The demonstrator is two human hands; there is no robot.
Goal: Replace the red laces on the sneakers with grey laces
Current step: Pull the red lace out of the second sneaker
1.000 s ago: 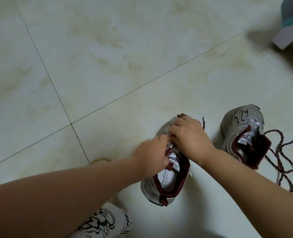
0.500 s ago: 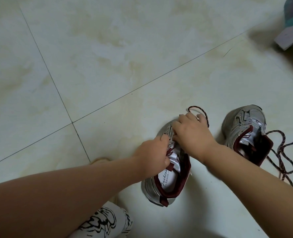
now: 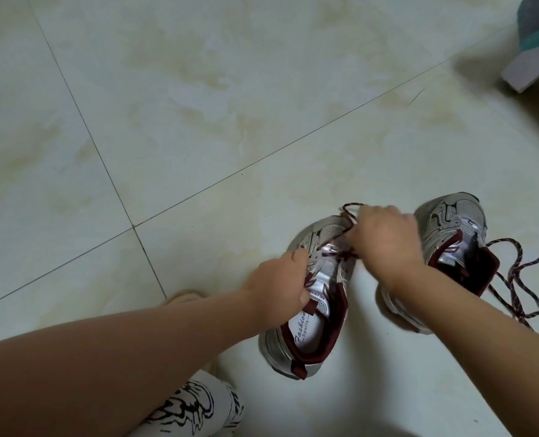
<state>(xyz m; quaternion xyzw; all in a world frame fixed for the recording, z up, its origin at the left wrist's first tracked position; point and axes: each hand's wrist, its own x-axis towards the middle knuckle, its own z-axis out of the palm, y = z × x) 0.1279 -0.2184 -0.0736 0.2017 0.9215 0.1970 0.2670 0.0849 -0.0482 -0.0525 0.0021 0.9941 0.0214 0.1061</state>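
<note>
Two silver-and-grey sneakers with dark red lining stand on the tiled floor. My left hand (image 3: 282, 279) grips the left side of the near sneaker (image 3: 312, 310) by its eyelet area. My right hand (image 3: 388, 244) is closed on the red lace (image 3: 340, 252) of that sneaker, pulling a loop up over the toe. The second sneaker (image 3: 451, 222) stands to the right, partly behind my right wrist, and has no lace in it. Another loose red lace (image 3: 514, 279) lies tangled on the floor just right of it. No grey lace is in view.
Pale marbled floor tiles (image 3: 198, 105) with dark grout lines spread ahead and to the left. A grey, teal and white object (image 3: 536, 42) sits at the top right corner. My knee in black-and-white patterned cloth (image 3: 192, 408) is at the bottom edge.
My right hand has moved right and up off the sneaker's tongue, drawing the red lace out into a loop. My left hand keeps its hold on the sneaker.
</note>
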